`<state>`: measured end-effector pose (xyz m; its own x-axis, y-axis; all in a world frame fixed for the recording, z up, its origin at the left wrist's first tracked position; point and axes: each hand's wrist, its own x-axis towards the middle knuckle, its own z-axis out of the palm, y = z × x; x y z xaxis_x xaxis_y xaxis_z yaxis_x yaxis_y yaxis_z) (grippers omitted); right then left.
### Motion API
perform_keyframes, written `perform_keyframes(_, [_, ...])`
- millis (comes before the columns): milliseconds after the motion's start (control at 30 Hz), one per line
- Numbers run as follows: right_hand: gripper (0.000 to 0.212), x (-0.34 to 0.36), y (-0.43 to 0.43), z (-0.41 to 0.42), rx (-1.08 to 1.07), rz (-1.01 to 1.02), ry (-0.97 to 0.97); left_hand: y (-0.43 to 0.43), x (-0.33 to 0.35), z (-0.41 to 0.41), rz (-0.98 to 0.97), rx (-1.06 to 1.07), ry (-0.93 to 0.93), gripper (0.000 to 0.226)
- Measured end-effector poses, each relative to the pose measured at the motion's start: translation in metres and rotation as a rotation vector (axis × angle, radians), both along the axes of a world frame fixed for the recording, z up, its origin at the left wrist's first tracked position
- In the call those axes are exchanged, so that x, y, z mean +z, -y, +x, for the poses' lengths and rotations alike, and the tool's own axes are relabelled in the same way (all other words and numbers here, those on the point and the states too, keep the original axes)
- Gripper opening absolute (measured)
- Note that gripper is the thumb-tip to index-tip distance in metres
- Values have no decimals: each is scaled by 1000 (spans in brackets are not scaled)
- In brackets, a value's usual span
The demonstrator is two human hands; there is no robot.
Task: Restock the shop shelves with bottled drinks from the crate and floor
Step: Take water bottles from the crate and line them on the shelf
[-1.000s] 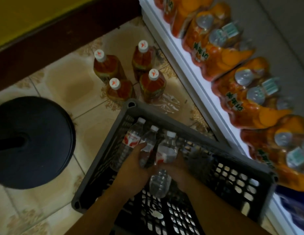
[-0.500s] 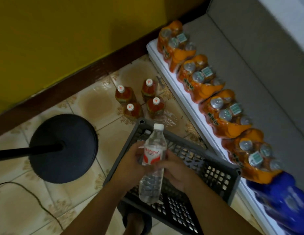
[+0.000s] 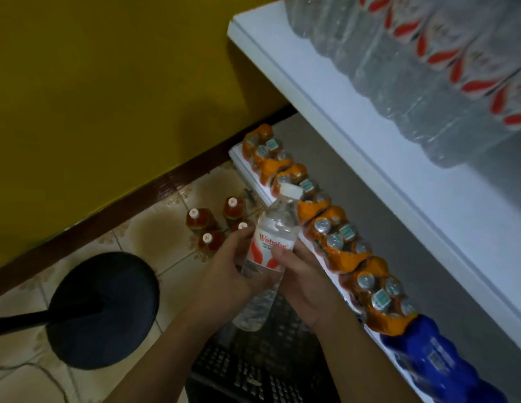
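A clear water bottle (image 3: pixel 275 228) with a white cap and a red-and-white label is held up between both hands, tilted slightly right. My left hand (image 3: pixel 227 271) grips its left side and my right hand (image 3: pixel 300 274) grips its right side at the label. Other bottles may be behind it; I cannot tell. The dark plastic crate (image 3: pixel 253 370) lies below my forearms on the floor. Several red drink bottles (image 3: pixel 212 225) with white caps stand on the tiles behind the hands. The white upper shelf (image 3: pixel 399 158) carries wrapped packs of water bottles (image 3: pixel 422 68).
The bottom shelf holds shrink-wrapped packs of orange drinks (image 3: pixel 335 237) and a blue pack (image 3: pixel 439 365) at the near end. A round black stand base (image 3: pixel 102 309) sits on the tiled floor at left, with a cable beside it. A yellow wall with a dark skirting runs behind.
Both hands have lifted the water bottle out of the crate and raised it. The view has tilted up, bringing the upper shelf with its water packs into sight.
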<state>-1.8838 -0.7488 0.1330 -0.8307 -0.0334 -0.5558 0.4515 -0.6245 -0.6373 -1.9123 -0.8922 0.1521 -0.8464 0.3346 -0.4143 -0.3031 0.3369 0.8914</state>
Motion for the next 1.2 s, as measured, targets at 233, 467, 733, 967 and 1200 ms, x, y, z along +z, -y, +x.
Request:
perform_keyframes(233, [63, 92, -54, -14, -110, 148, -206, -78, 80, -22, 100, -91, -262, 65])
perform_keyframes(467, [49, 152, -129, -13, -144, 568, -293, -155, 119, -31, 150, -99, -394, 66])
perform_keyframes(733, [56, 170, -205, 17, -59, 1132, -112, -238, 114, -1, 219, -126, -328, 66])
perform_keyframes(967, [60, 165, -260, 32, -10, 1241, -19, -292, 104, 12, 298, -174, -309, 71])
perform_keyframes(1200, [31, 172, -288, 34, 43, 1357, -22, -325, 90, 12, 324, -157, -321, 73])
